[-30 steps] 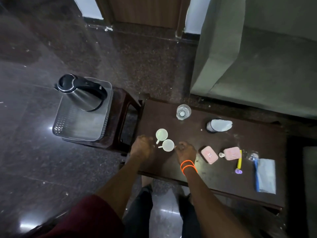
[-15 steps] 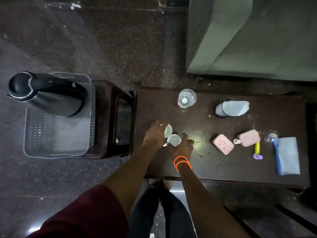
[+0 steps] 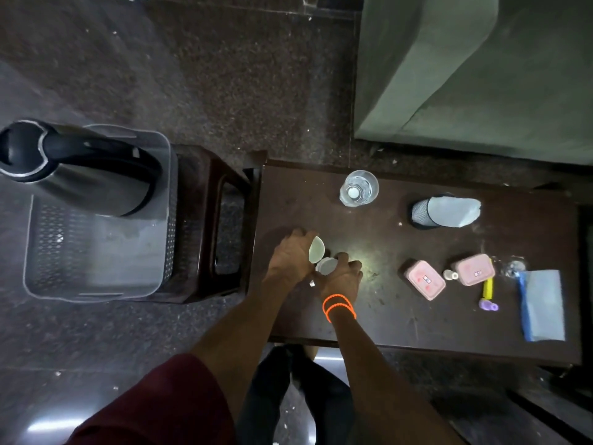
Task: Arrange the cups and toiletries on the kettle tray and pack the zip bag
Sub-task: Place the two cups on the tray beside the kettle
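Two cups [image 3: 321,256] in hands, kettle [image 3: 77,168] in tray [image 3: 93,284]

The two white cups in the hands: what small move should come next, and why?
Probably lift both and carry them left to the grey tray. The left hand grips one tilted cup, the right hand the other cup, and the tray has bare floor beside the kettle.

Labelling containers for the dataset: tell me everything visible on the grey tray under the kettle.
The grey tray is a rectangular plastic basket with rounded corners, a raised rim and perforated lattice walls; its floor looks solid and smooth. It sits level on a dark brown stool left of the table. The steel kettle with black lid and handle stands in its far end; the near part holds nothing visible. Neither hand touches it.
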